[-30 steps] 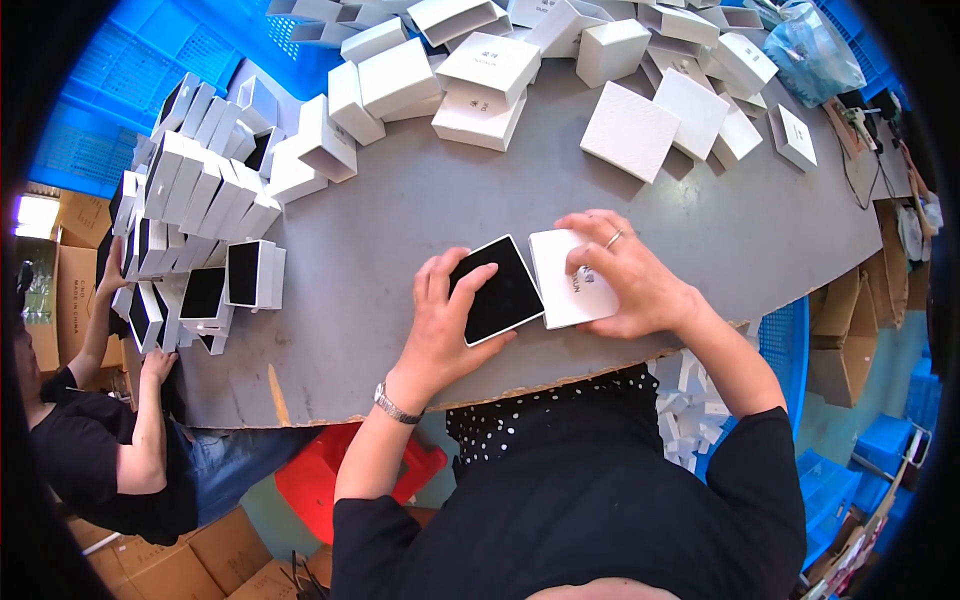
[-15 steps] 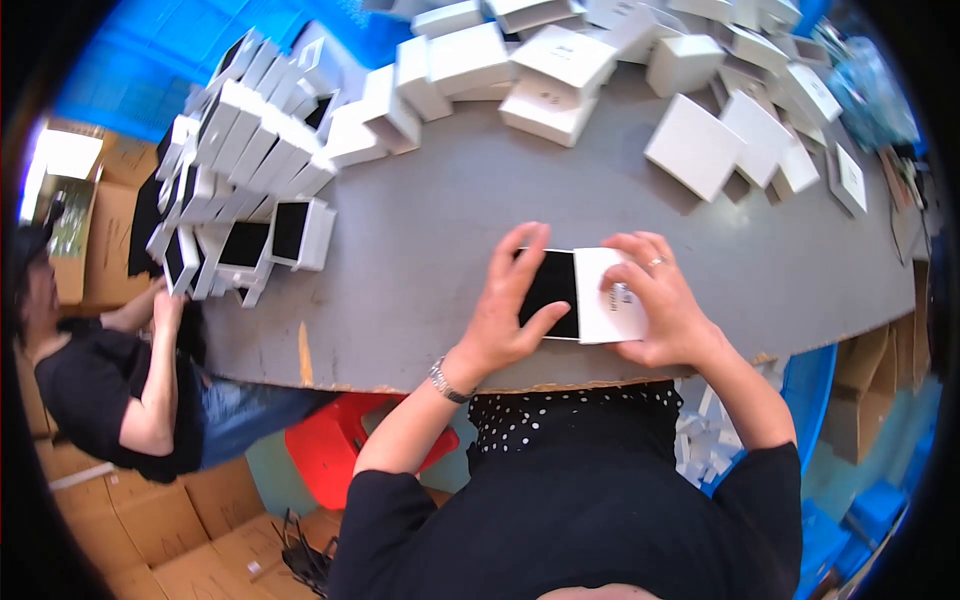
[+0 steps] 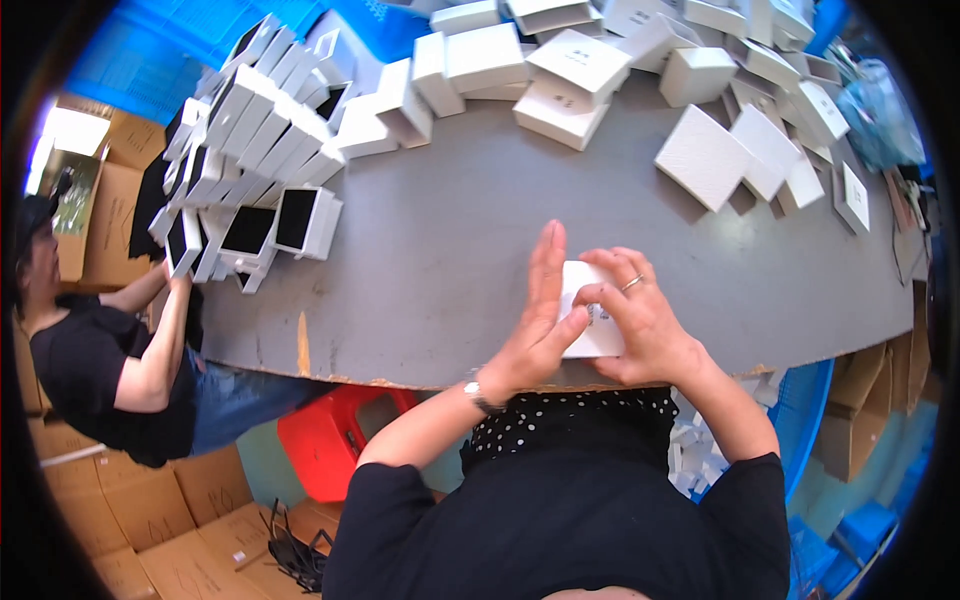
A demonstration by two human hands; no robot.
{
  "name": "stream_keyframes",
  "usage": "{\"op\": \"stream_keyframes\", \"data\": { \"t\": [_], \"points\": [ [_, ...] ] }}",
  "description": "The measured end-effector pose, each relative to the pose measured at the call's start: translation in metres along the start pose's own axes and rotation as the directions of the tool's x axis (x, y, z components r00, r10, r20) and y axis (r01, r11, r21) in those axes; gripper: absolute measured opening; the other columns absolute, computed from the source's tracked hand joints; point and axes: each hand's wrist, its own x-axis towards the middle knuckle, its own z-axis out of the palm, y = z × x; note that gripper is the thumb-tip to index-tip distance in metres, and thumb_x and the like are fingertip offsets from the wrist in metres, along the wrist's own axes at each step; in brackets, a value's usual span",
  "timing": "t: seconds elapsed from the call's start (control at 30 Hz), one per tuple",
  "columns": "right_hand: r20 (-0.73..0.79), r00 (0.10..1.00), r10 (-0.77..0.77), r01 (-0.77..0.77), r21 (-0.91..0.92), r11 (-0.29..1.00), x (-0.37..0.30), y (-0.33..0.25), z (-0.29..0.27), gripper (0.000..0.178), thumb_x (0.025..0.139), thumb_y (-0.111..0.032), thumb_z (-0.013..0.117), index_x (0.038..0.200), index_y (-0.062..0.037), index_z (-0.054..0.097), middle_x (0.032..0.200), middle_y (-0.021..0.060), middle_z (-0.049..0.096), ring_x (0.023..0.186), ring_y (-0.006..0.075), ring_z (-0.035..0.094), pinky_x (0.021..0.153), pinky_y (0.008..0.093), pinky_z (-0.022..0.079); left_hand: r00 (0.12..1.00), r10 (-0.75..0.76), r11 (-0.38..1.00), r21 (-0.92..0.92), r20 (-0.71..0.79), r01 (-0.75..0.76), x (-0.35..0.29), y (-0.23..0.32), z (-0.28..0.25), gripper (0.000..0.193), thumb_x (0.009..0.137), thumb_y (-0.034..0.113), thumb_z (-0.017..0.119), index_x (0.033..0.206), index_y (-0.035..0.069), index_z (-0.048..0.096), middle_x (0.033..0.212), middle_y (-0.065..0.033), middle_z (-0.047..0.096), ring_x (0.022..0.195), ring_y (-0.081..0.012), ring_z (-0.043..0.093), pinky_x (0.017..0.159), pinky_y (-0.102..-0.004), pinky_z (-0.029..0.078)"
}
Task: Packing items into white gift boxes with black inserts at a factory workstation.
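Note:
Near the table's front edge a small white box (image 3: 594,340) lies between my two hands, with its white lid side up and small dark print on it. My left hand (image 3: 540,325) presses along the box's left end, fingers stretched straight and close together, thumb resting over the top. From the right my right hand (image 3: 640,325), a ring on one finger, grips the box with bent fingers over its top and side. No black surface shows on the box now. Part of its left and right sides is hidden by my hands.
Stacked white boxes with black inner faces (image 3: 248,232) stand at the table's left. More white boxes (image 3: 485,58) line the far side, others (image 3: 702,158) the right. A person in black (image 3: 110,345) handles boxes at left. A red stool (image 3: 325,450) stands below the grey table (image 3: 450,230).
The black face that showed between my hands is now covered by the white lid. My left hand has moved right against the box, and my hands are closer together.

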Motion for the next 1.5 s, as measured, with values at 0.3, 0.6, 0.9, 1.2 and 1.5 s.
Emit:
{"op": "stream_keyframes", "data": {
  "t": [0.3, 0.6, 0.9, 1.2, 1.5],
  "points": [
    [-0.263, 0.927, 0.268, -0.374, -0.581, 0.723, -0.031, 0.044, -0.109, 0.080, 0.062, -0.041, 0.088, 0.129, -0.0109, 0.059, 0.147, 0.0230, 0.045, 0.139, 0.0427, 0.040, 0.118, 0.0527, 0.032, 0.882, 0.029, 0.012, 0.882, -0.471, 0.471, 0.000, 0.015, -0.313, 0.086, 0.073, 0.038, 0.080, 0.148, 0.013, 0.046, 0.145, -0.0229, 0.049, 0.138, -0.0415, 0.039, 0.114, -0.0559, 0.032],
    [0.077, 0.891, 0.447, -0.453, 0.192, 0.871, 0.039, 0.050, -0.092, 0.060, 0.076, -0.044, 0.078, 0.122, -0.0077, 0.065, 0.110, 0.0202, 0.071, 0.112, 0.0317, 0.066, 0.098, 0.0401, 0.051, 0.947, 0.121, 0.285, 0.924, -0.297, 0.254, -0.013, 0.040, -0.197, 0.091, 0.071, 0.030, 0.081, 0.153, 0.016, 0.044, 0.141, -0.0262, 0.041, 0.128, -0.0432, 0.043, 0.111, -0.0547, 0.036],
    [0.277, 0.553, 0.786, -0.535, -0.606, 0.589, 0.041, 0.006, -0.102, 0.069, 0.085, -0.064, 0.070, 0.098, 0.0032, 0.070, 0.089, 0.0159, 0.075, 0.076, 0.0273, 0.073, 0.070, 0.0429, 0.055, 0.863, -0.457, 0.383, 0.828, -0.215, 0.409, -0.019, 0.054, -0.102, 0.119, 0.071, 0.058, 0.085, 0.159, 0.004, 0.025, 0.140, -0.0261, 0.046, 0.110, -0.0469, 0.064, 0.092, -0.0487, 0.055],
    [0.216, 0.976, 0.027, -0.005, -0.103, 0.995, 0.026, 0.046, -0.035, 0.105, 0.057, -0.031, 0.090, 0.150, -0.0117, 0.045, 0.141, 0.0253, 0.045, 0.139, 0.0430, 0.037, 0.115, 0.0533, 0.038, 0.951, -0.211, 0.496, 0.863, 0.226, -0.094, -0.010, 0.021, -0.108, 0.130, 0.053, 0.038, 0.093, 0.160, 0.008, 0.025, 0.148, -0.0205, 0.039, 0.143, -0.0423, 0.029, 0.117, -0.0550, 0.027],
    [0.070, 0.997, -0.032, 0.043, -0.167, 0.985, 0.027, 0.029, 0.001, 0.107, 0.057, -0.029, 0.091, 0.151, -0.0097, 0.043, 0.137, 0.0263, 0.046, 0.130, 0.0459, 0.042, 0.109, 0.0544, 0.041, 0.987, 0.014, 0.683, 0.719, 0.158, -0.125, -0.016, 0.002, -0.070, 0.107, 0.060, 0.019, 0.081, 0.154, 0.001, 0.033, 0.140, -0.0206, 0.044, 0.129, -0.0398, 0.042, 0.112, -0.0501, 0.033]
  ]
}}
